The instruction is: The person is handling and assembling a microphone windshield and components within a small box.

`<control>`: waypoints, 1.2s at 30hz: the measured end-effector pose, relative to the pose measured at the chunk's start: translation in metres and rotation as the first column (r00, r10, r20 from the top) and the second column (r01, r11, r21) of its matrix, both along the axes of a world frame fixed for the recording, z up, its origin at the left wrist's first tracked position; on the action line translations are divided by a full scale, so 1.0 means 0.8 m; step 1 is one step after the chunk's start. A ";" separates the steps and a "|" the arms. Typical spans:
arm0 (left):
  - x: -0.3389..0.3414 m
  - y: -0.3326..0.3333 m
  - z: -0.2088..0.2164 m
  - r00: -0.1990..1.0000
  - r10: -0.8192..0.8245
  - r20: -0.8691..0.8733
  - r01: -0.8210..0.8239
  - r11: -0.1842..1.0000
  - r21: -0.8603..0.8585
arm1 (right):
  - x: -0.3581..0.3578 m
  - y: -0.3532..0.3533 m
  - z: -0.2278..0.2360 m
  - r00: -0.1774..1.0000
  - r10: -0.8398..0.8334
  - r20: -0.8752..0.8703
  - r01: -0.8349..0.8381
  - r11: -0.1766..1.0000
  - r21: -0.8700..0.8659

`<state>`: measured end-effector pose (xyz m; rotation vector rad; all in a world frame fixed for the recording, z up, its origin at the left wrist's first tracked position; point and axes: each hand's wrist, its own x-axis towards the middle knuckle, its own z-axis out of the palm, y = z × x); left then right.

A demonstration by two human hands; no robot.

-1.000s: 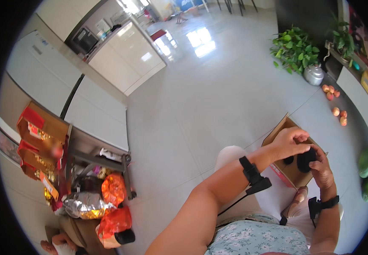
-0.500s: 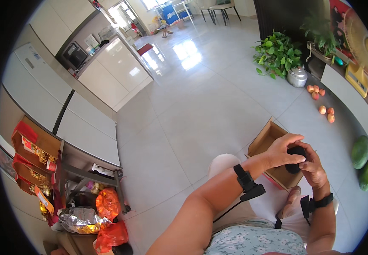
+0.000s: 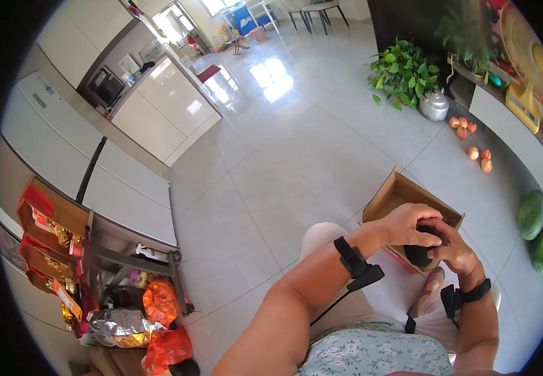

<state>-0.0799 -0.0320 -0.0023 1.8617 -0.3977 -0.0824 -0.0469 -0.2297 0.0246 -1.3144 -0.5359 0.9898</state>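
Over the brown cardboard box [image 3: 382, 196], both hands grip a dark, rounded object [image 3: 418, 254], smooth and nearly black; its exact kind does not show. My left hand [image 3: 407, 225] curls over its upper left side. My right hand [image 3: 458, 252] wraps it from the right, with the thumb toward the near side and the fingers meeting those of the left at the top. Part of the object is hidden behind the fingers. The open box sits before my knees, and my hands and forearm cover part of it. Each forearm wears a black strap with a small device.
Two green melons [image 3: 536, 232] and several peaches [image 3: 465, 128] lie on the floor to the right, beside a metal kettle [image 3: 434, 105] and leafy plant [image 3: 403, 76]. A rack [image 3: 135, 255] with red bags [image 3: 165, 349] stands left, near the white fridge [image 3: 130, 188].
Both hands and the dark object have shifted slightly left and down over the box. More of the box's far inside wall shows. The view has tilted slightly.
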 end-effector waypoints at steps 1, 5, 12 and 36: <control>0.000 0.002 0.000 1.000 0.000 -0.004 0.000 1.000 0.000 | 0.001 0.001 0.001 1.000 0.004 0.008 -0.004 1.000 -0.010; 0.000 0.007 0.003 1.000 0.018 -0.021 -0.018 1.000 -0.001 | 0.008 0.003 -0.001 0.998 0.049 -0.040 -0.047 0.999 0.027; -0.003 0.016 0.005 0.996 0.037 -0.086 -0.041 0.998 -0.047 | 0.009 0.007 0.001 0.997 0.007 -0.080 0.000 0.996 0.092; 0.003 0.007 0.018 0.955 0.065 -0.289 -0.171 0.917 -0.360 | 0.037 -0.007 -0.018 0.988 -0.117 -0.098 0.139 0.955 0.263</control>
